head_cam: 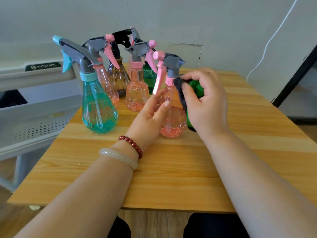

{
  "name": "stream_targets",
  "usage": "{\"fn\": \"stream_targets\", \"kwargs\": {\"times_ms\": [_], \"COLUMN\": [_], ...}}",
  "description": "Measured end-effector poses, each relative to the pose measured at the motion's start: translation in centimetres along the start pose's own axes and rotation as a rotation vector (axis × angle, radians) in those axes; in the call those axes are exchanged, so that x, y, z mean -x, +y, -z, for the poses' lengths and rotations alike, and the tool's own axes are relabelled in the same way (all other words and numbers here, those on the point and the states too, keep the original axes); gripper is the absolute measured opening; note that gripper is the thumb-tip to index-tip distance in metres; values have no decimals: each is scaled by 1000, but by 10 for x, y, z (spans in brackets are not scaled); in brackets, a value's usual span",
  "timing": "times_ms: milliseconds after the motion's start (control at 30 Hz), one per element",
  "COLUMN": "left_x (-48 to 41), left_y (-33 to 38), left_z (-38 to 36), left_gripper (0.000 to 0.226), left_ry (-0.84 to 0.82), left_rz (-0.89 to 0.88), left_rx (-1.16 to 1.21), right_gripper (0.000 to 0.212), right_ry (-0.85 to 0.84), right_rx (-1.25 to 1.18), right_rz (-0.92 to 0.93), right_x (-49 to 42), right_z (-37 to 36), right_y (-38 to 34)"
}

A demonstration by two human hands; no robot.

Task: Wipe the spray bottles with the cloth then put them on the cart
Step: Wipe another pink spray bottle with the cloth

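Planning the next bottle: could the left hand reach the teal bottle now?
Probably yes: teal bottle stands front left, bare table between it and the left hand, though that hand holds the pink bottle.

A light wood-grain worktop (pixel 171 177) runs back to a plain pale wall (pixel 171 14). A thin white cable (pixel 267 43) curves down the wall at the right, near a slanting black-framed panel (pixel 295 75). A pale board (pixel 185 54) stands behind the worktop's far edge. A red bead bracelet (pixel 132 145) and a milky bangle (pixel 118 157) sit side by side on a wrist. Dark trousers (pixel 214 225) show below the near edge.
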State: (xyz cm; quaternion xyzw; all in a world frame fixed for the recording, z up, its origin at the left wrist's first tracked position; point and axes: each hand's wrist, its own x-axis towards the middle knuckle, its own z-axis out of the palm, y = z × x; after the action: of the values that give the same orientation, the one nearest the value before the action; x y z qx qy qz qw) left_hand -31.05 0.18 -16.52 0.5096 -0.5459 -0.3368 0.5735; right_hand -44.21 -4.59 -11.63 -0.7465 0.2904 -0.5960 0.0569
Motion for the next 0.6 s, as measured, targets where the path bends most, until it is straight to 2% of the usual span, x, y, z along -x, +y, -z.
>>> {"fn": "stream_targets", "kwargs": {"times_ms": [100,267,333,500,600], "left_x": [1,-2,-2,0,-2], "left_y": [1,0,0,0,-3], "left_z": [2,4,4,2,2], "left_gripper": [54,45,45,48,63], "left_ry": [3,14,3,-34,-43], "left_rz": [0,19,22,40,29], "left_rx": [5,6,21,24,44], "right_gripper": [9,10,11,10,13], "right_ry": [-26,-183,-139,114,108], "right_rx": [-35,-58,-37,-37,-127], "right_rz": [13,-9,-13,1,-87], "right_x": [9,33,29,5,9], "right_z": [-5,-2,-2,-7,-13], "right_y": [2,16,11,0,-2]}}
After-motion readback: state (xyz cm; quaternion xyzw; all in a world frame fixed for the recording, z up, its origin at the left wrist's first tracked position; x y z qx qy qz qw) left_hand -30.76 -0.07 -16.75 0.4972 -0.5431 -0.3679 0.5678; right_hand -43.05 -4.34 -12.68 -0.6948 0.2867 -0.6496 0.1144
